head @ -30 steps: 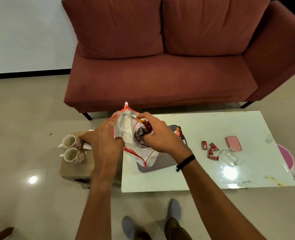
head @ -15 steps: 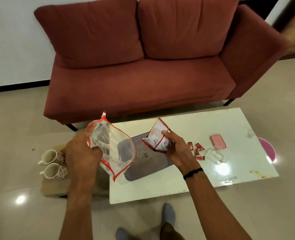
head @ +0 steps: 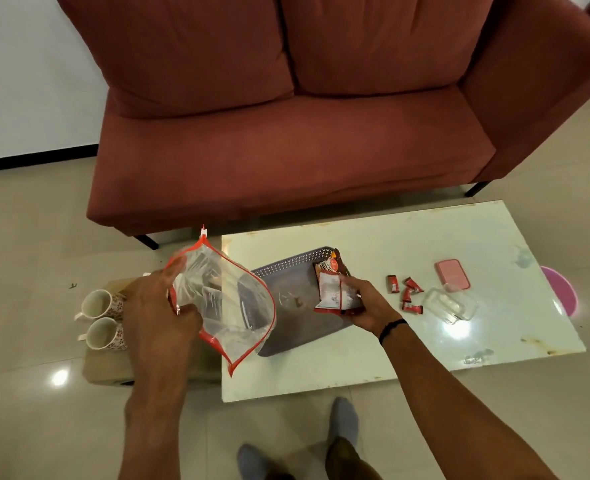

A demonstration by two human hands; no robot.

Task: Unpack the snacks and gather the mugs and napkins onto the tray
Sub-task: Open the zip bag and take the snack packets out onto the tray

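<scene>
Snack packets (head: pixel 335 289), red and white, sit pinched in the right hand (head: pixel 363 304), thumb on top and fingers curled beneath, hovering over the grey tray's (head: pixel 286 268) 3 o'clock edge. The left hand (head: pixel 155 306) clamps the clear zip bag (head: pixel 231 299) by its red-trimmed mouth, thumb pressed against the curled fingers, at the tray's 9 o'clock side; dark shapes inside suggest more contents, though I cannot tell what they are.

Risks as I judge them: the bag hangs slack and tilted half off the table's (head: pixel 460 237) edge, so whatever remains could slide out onto the floor. The packets are slick and stacked in one grip, so one may slip and land outside the tray. Small red candies (head: pixel 406 291) and a clear box (head: pixel 451 304) lie loose at the tray's 3 o'clock, easily swept by the right forearm. Two mugs (head: pixel 101 320) stand on a low stool (head: pixel 113 368) at 9 o'clock, close to the left elbow's path.
</scene>
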